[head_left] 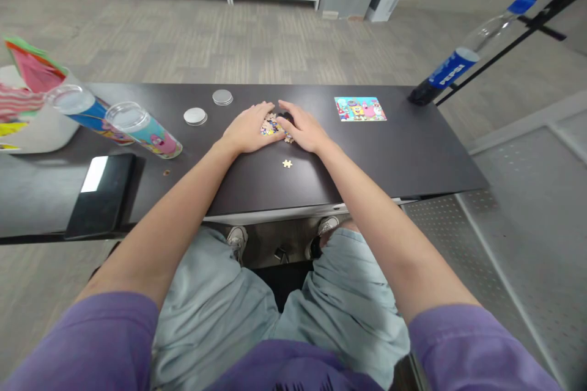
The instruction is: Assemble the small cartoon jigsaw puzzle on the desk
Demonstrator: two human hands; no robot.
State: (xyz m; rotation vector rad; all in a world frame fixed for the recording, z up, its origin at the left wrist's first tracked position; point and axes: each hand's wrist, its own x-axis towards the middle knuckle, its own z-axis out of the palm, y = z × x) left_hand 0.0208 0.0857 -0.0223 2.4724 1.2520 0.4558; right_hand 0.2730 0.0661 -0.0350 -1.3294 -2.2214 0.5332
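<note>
A small heap of jigsaw puzzle pieces (270, 124) lies on the dark table, cupped between my two hands. My left hand (251, 128) rests on the heap's left side, palm down, fingers stretched forward. From the other side my right hand (302, 127) curves round the pieces, its thumb reaching in toward the left thumb and its fingers extended. Both hands touch the heap and partly hide it. One loose puzzle piece (287, 164) sits apart on the table, nearer to me. To the right lies a colourful cartoon picture card (360, 109).
Two round lids (195, 116) lie left of my hands. Beyond them stand two clear-topped cartoon canisters (144, 130), with a black tablet-like slab (103, 192) in front. A cola bottle (452, 67) stands at the table's (413, 159) right back corner. A white container (50, 128) is far left.
</note>
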